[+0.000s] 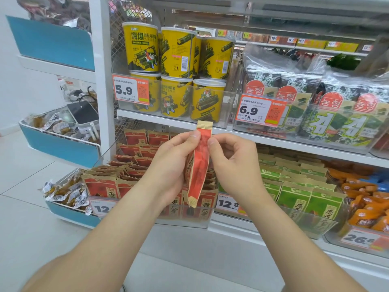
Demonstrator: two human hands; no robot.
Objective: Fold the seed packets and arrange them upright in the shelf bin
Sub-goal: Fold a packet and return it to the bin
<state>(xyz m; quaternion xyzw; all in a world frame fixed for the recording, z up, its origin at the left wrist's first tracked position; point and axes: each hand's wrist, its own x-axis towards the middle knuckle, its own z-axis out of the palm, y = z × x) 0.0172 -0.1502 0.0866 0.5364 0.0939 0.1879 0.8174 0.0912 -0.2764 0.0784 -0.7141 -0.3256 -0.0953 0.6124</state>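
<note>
I see the red seed packet [201, 163] held upright, long axis vertical, in front of the shelf bin [189, 220]. My left hand [172, 165] and right hand [233, 163] both pinch its upper edges.

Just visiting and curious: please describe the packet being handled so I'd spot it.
Low on the white shelf unit sits a clear bin of red seed packets. Before it, the left hand and right hand hold one seed packet upright. Only it is folded into a narrow strip.
</note>
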